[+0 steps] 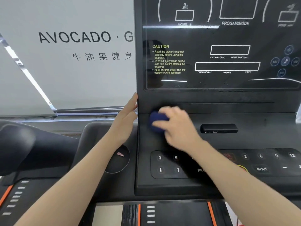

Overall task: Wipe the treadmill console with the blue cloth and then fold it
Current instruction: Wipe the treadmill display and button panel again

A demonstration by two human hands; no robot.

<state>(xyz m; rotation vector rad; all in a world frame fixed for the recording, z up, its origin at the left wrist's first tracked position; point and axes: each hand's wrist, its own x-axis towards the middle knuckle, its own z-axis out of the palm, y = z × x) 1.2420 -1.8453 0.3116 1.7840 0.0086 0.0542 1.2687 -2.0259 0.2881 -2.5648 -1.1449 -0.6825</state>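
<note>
The right hand (175, 126) grips a bunched dark-blue cloth (157, 120) and presses it to the black plastic treadmill console (228, 98) near its left edge, below the glossy display panel. The left hand (126, 121) rests flat-fingered against that edge, holding nothing. Wiping appears under way; folding is not yet done.

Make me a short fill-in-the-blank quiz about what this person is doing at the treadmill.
1. The right hand presses a bunched ____ cloth against the console.
2. The left hand rests on the console's ____ edge.
3. The yellow heading above the warnings reads ____.

Missing words: blue; left; CAUTION
</note>
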